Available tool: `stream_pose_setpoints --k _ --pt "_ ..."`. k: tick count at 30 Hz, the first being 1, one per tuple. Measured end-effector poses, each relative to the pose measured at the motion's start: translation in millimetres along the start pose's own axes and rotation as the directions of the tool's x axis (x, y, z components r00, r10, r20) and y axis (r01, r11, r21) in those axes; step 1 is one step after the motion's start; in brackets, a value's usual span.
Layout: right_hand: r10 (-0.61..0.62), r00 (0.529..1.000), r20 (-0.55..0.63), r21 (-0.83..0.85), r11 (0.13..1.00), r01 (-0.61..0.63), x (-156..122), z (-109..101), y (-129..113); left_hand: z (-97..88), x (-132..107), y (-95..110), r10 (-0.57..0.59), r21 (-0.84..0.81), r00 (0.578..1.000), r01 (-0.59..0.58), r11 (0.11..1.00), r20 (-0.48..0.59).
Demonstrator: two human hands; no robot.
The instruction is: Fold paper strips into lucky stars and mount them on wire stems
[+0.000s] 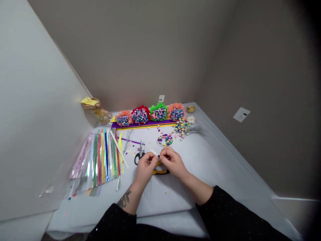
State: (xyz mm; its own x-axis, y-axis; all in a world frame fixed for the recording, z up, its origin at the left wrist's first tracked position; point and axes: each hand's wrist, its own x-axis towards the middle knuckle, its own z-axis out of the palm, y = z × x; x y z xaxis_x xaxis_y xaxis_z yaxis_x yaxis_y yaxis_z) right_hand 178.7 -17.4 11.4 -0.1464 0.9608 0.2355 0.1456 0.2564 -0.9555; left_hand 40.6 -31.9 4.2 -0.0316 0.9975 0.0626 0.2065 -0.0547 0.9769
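Observation:
Close together over the middle of the table, my left hand (146, 168) and my right hand (174, 163) both pinch a tiny dark blue piece (158, 156). Its kind is too small to make out, and the fingertips partly cover it. A whitish strip end shows beside the left fingers. Under my hands lies a tool with yellow-and-black handles (161, 172), partly hidden. Black-handled scissors (139, 155) rest just left of my left hand, blades pointing away. Beyond my right hand is a small round dish (165, 140) of purple, pink and green folded paper stars.
Colourful plastic-wrapped strips (100, 157) cover the table's left side. Ruffled bunches of paper stars (140, 114) line the back by the wall. Thin wires (197, 130) lie at right, beside loose stars (182, 127). A woven basket (92, 104) stands back left.

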Motion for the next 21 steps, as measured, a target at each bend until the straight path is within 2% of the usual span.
stream_pose_setpoints --k 5,11,16,21 --pt "-0.053 0.999 0.004 -0.062 0.997 0.053 -1.9 -1.3 3.3 -2.7 0.7 1.3 0.012 0.043 1.0 -0.012 0.999 0.003" --pt "-0.049 0.998 0.034 -0.106 0.993 0.052 -2.1 -0.7 4.8 -4.6 -0.1 3.7 0.045 0.13 0.999 -0.043 0.991 -0.015" --pt "-0.079 0.997 -0.026 -0.163 0.984 0.074 -2.3 1.5 2.3 -3.1 -1.8 3.3 0.042 0.147 0.999 -0.04 0.988 -0.009" --pt "-0.103 0.993 -0.051 -0.146 0.985 0.094 -3.5 0.4 4.2 -3.9 -2.7 -1.0 0.047 0.159 0.999 -0.048 0.986 0.012"
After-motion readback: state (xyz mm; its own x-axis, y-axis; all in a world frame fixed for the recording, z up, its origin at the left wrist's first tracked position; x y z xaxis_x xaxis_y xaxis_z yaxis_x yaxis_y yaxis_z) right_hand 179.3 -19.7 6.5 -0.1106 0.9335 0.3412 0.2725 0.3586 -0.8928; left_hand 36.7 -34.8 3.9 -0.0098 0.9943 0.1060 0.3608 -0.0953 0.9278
